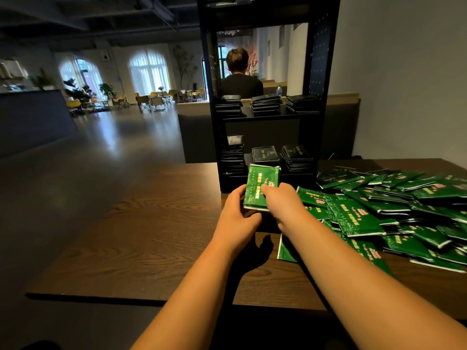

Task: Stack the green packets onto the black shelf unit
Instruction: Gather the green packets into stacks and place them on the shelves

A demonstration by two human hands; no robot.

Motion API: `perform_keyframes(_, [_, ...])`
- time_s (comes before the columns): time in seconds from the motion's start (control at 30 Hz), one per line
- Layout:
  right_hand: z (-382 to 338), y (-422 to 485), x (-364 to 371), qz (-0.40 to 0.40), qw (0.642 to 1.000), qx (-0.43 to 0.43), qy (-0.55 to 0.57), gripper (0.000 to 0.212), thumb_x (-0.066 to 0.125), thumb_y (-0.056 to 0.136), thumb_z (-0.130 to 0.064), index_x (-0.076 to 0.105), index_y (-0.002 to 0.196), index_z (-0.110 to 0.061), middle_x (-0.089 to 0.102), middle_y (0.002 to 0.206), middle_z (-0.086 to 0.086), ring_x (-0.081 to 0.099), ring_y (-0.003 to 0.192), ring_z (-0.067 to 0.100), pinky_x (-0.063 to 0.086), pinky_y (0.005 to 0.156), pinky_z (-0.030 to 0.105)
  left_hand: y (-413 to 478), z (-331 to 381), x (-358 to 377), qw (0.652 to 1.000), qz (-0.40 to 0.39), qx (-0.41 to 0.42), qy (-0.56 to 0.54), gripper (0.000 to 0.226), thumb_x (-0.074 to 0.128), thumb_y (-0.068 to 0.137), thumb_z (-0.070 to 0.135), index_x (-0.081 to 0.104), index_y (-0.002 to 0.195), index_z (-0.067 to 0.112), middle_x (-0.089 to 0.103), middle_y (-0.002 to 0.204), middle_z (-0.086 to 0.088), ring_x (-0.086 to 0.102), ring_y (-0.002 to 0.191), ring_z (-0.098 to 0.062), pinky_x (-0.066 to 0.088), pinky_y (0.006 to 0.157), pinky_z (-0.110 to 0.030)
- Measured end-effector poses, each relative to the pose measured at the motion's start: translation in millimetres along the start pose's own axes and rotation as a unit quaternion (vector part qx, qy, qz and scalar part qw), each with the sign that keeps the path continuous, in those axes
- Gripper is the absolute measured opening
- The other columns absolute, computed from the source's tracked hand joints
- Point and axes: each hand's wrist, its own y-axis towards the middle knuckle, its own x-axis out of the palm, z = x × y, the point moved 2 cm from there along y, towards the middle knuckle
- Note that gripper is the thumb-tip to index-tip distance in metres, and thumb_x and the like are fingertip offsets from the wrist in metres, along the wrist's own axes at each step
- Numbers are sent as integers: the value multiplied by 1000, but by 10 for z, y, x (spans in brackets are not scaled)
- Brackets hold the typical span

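**Figure: Two-handed hold on green packets before the lower shelf**

The held packets (261, 188), apparently a thin bundle, were above the table (151, 236), just in front of the lowest tier of the black shelf unit (323, 97). The left hand (237, 213) gripped their left edge and the right hand (283, 200) clasped the right side. They looked light, glossy and pliable, so likely slippery. A hold on opposite long edges should keep the bundle squared. A loose pile (379, 205) lay to the right, and stacks (295, 157) already filled the shelf. Pale and red printed characters showed on the wrappers, but no brand was legible.
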Motion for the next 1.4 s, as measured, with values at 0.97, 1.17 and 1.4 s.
perform_keyframes(0.97, [-1137, 1784, -37, -36, 867, -62, -494, 38, 39, 109, -15, 72, 116, 3, 71, 111, 19, 60, 93, 35, 45, 85, 37, 1616, -110, 557, 986, 91, 43, 129, 50, 49, 113, 24, 38, 162, 21, 54, 158, 2, 53, 145, -17, 49, 117, -41])
perform_keyframes(1.17, [-1106, 1796, -20, 11, 872, -56, -485, 57, 40, 113, -48, 60, 144, -4, 65, 135, 20, 63, 123, 40, 51, 100, 43, 1639, -137, 579, 983, 72, 24, 170, 26, 49, 112, 22, 50, 137, 19, 64, 125, 0, 66, 113, -20, 59, 96, -48])
perform_keyframes(1.4, [-1137, 1764, -59, -4, 827, -36, -561, 26, 47, 106, -25, 66, 109, -7, 60, 97, 14, 59, 95, 36, 49, 83, 40, 1564, -84, 562, 979, 64, 29, 189, 34, 51, 110, 28, 48, 143, 20, 61, 132, 4, 62, 117, -17, 55, 96, -41])
